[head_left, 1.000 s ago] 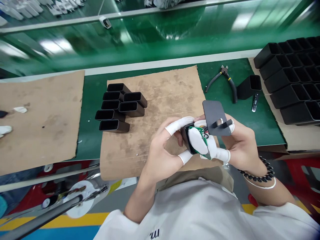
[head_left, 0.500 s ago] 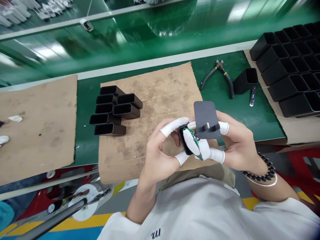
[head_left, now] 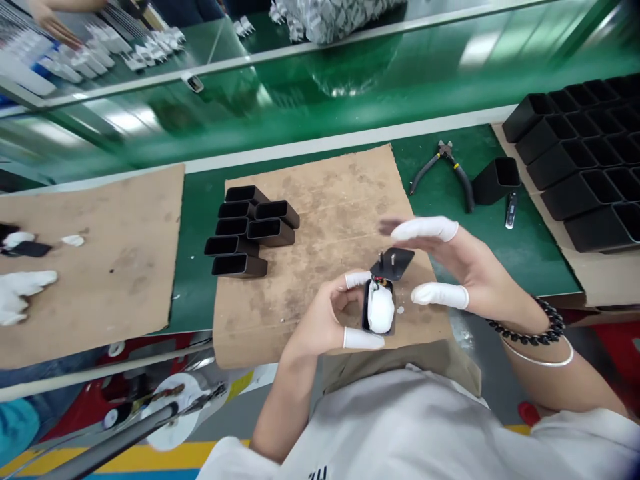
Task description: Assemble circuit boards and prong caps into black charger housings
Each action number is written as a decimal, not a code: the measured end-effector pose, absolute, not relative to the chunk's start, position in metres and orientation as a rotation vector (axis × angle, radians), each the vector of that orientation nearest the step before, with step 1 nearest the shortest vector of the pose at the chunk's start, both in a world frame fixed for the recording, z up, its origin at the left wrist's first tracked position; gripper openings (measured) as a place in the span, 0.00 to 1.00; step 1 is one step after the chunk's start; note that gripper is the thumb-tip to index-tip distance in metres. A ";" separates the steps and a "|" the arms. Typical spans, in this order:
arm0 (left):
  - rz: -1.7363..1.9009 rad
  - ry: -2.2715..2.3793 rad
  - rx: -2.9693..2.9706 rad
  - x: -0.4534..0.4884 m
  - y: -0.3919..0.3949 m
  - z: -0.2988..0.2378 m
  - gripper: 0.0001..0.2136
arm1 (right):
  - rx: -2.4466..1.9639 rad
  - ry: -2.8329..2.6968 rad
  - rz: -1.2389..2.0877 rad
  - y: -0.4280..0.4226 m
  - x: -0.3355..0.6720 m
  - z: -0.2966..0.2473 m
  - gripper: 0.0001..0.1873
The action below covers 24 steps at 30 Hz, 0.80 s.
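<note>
My left hand (head_left: 333, 313), with white covers on thumb and forefinger, grips a small black rectangular case (head_left: 367, 319) by its sides. Inside the case's open top sits a rounded white lump (head_left: 381, 311), with wires at its far edge. A flat black plate with two metal pins (head_left: 393, 264) lies tilted beyond the opening, next to those wires. To the right, my right hand (head_left: 445, 267) is apart from the case, its covered thumb and fingers spread with nothing between them. The green circuit board is hidden from view.
Several hollow black cases (head_left: 270, 230) stand on the cardboard (head_left: 320, 193) to the left. Cutting pliers (head_left: 445, 167), a single case (head_left: 497, 180) and a small cutter (head_left: 511, 210) lie right, before rows of cases (head_left: 590, 173). Another person's white-gloved hand (head_left: 23, 293) is far left.
The white lump and circuit board have gone down into the case. My right hand has let go of the plate and opened away to the right; the plate now lies tilted lower.
</note>
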<state>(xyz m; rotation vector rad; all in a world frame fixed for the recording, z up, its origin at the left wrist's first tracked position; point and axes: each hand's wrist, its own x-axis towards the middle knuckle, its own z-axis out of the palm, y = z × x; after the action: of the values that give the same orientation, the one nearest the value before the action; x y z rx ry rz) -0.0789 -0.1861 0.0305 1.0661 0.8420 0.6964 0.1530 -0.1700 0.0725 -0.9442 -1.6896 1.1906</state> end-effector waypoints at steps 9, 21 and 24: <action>0.745 0.952 1.006 -0.071 -0.186 0.028 0.38 | -1.074 -1.751 1.141 -0.160 0.147 0.086 0.09; 1.099 1.337 1.237 -0.033 -0.184 0.019 0.28 | -1.338 -2.068 -0.165 -0.180 0.107 0.070 0.15; 1.123 1.358 1.241 -0.031 -0.186 0.015 0.29 | -1.342 -2.109 -0.340 -0.182 0.105 0.069 0.15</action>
<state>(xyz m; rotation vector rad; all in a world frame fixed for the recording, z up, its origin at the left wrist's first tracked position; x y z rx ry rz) -0.0313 -0.1860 0.0149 1.2407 1.3579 1.1233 0.1050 -0.1816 0.0693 -1.3425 -2.1093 -0.3395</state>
